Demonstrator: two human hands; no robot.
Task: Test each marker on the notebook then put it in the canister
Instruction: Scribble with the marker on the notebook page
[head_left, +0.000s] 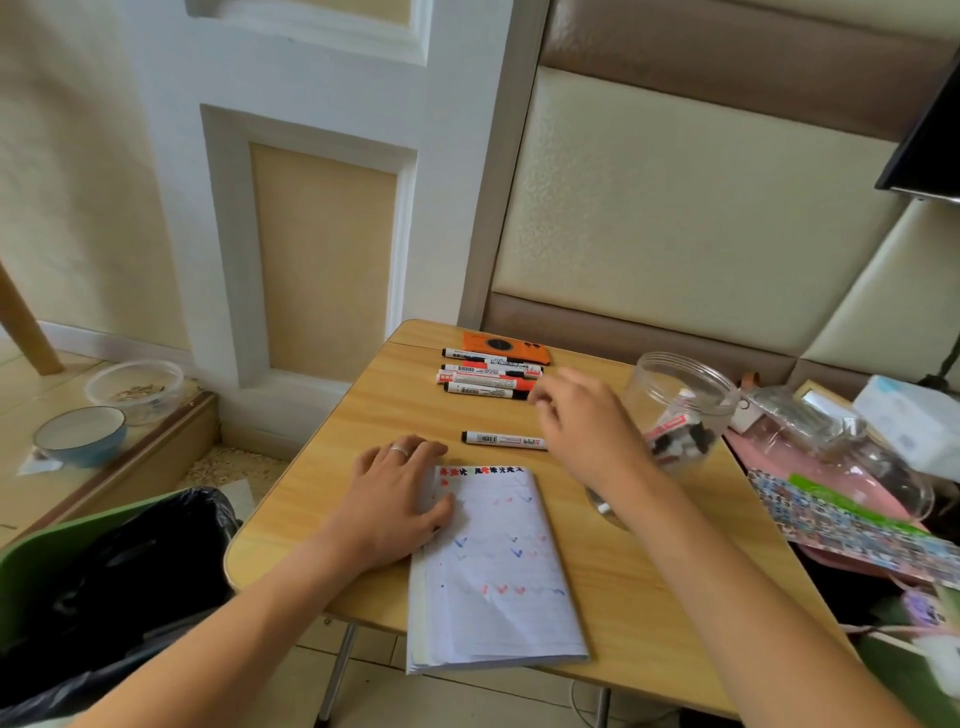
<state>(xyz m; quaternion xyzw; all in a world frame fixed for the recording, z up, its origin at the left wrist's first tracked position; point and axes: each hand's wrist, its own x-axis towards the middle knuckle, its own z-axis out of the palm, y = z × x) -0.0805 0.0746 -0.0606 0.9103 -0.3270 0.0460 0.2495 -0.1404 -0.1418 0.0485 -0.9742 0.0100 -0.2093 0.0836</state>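
Left hand (400, 493) lies flat, fingers spread, pressing the upper left corner of the notebook (493, 566) at lower centre. Right hand (587, 421) hovers mid-frame, fingers loosely curled, holding nothing, above the end of a lone marker (501, 439). More markers (488, 375) sit in a row above it. The clear canister (675, 410), right of centre, already holds some.

Clear plastic canister (675, 400), wood-grain table (649, 587)
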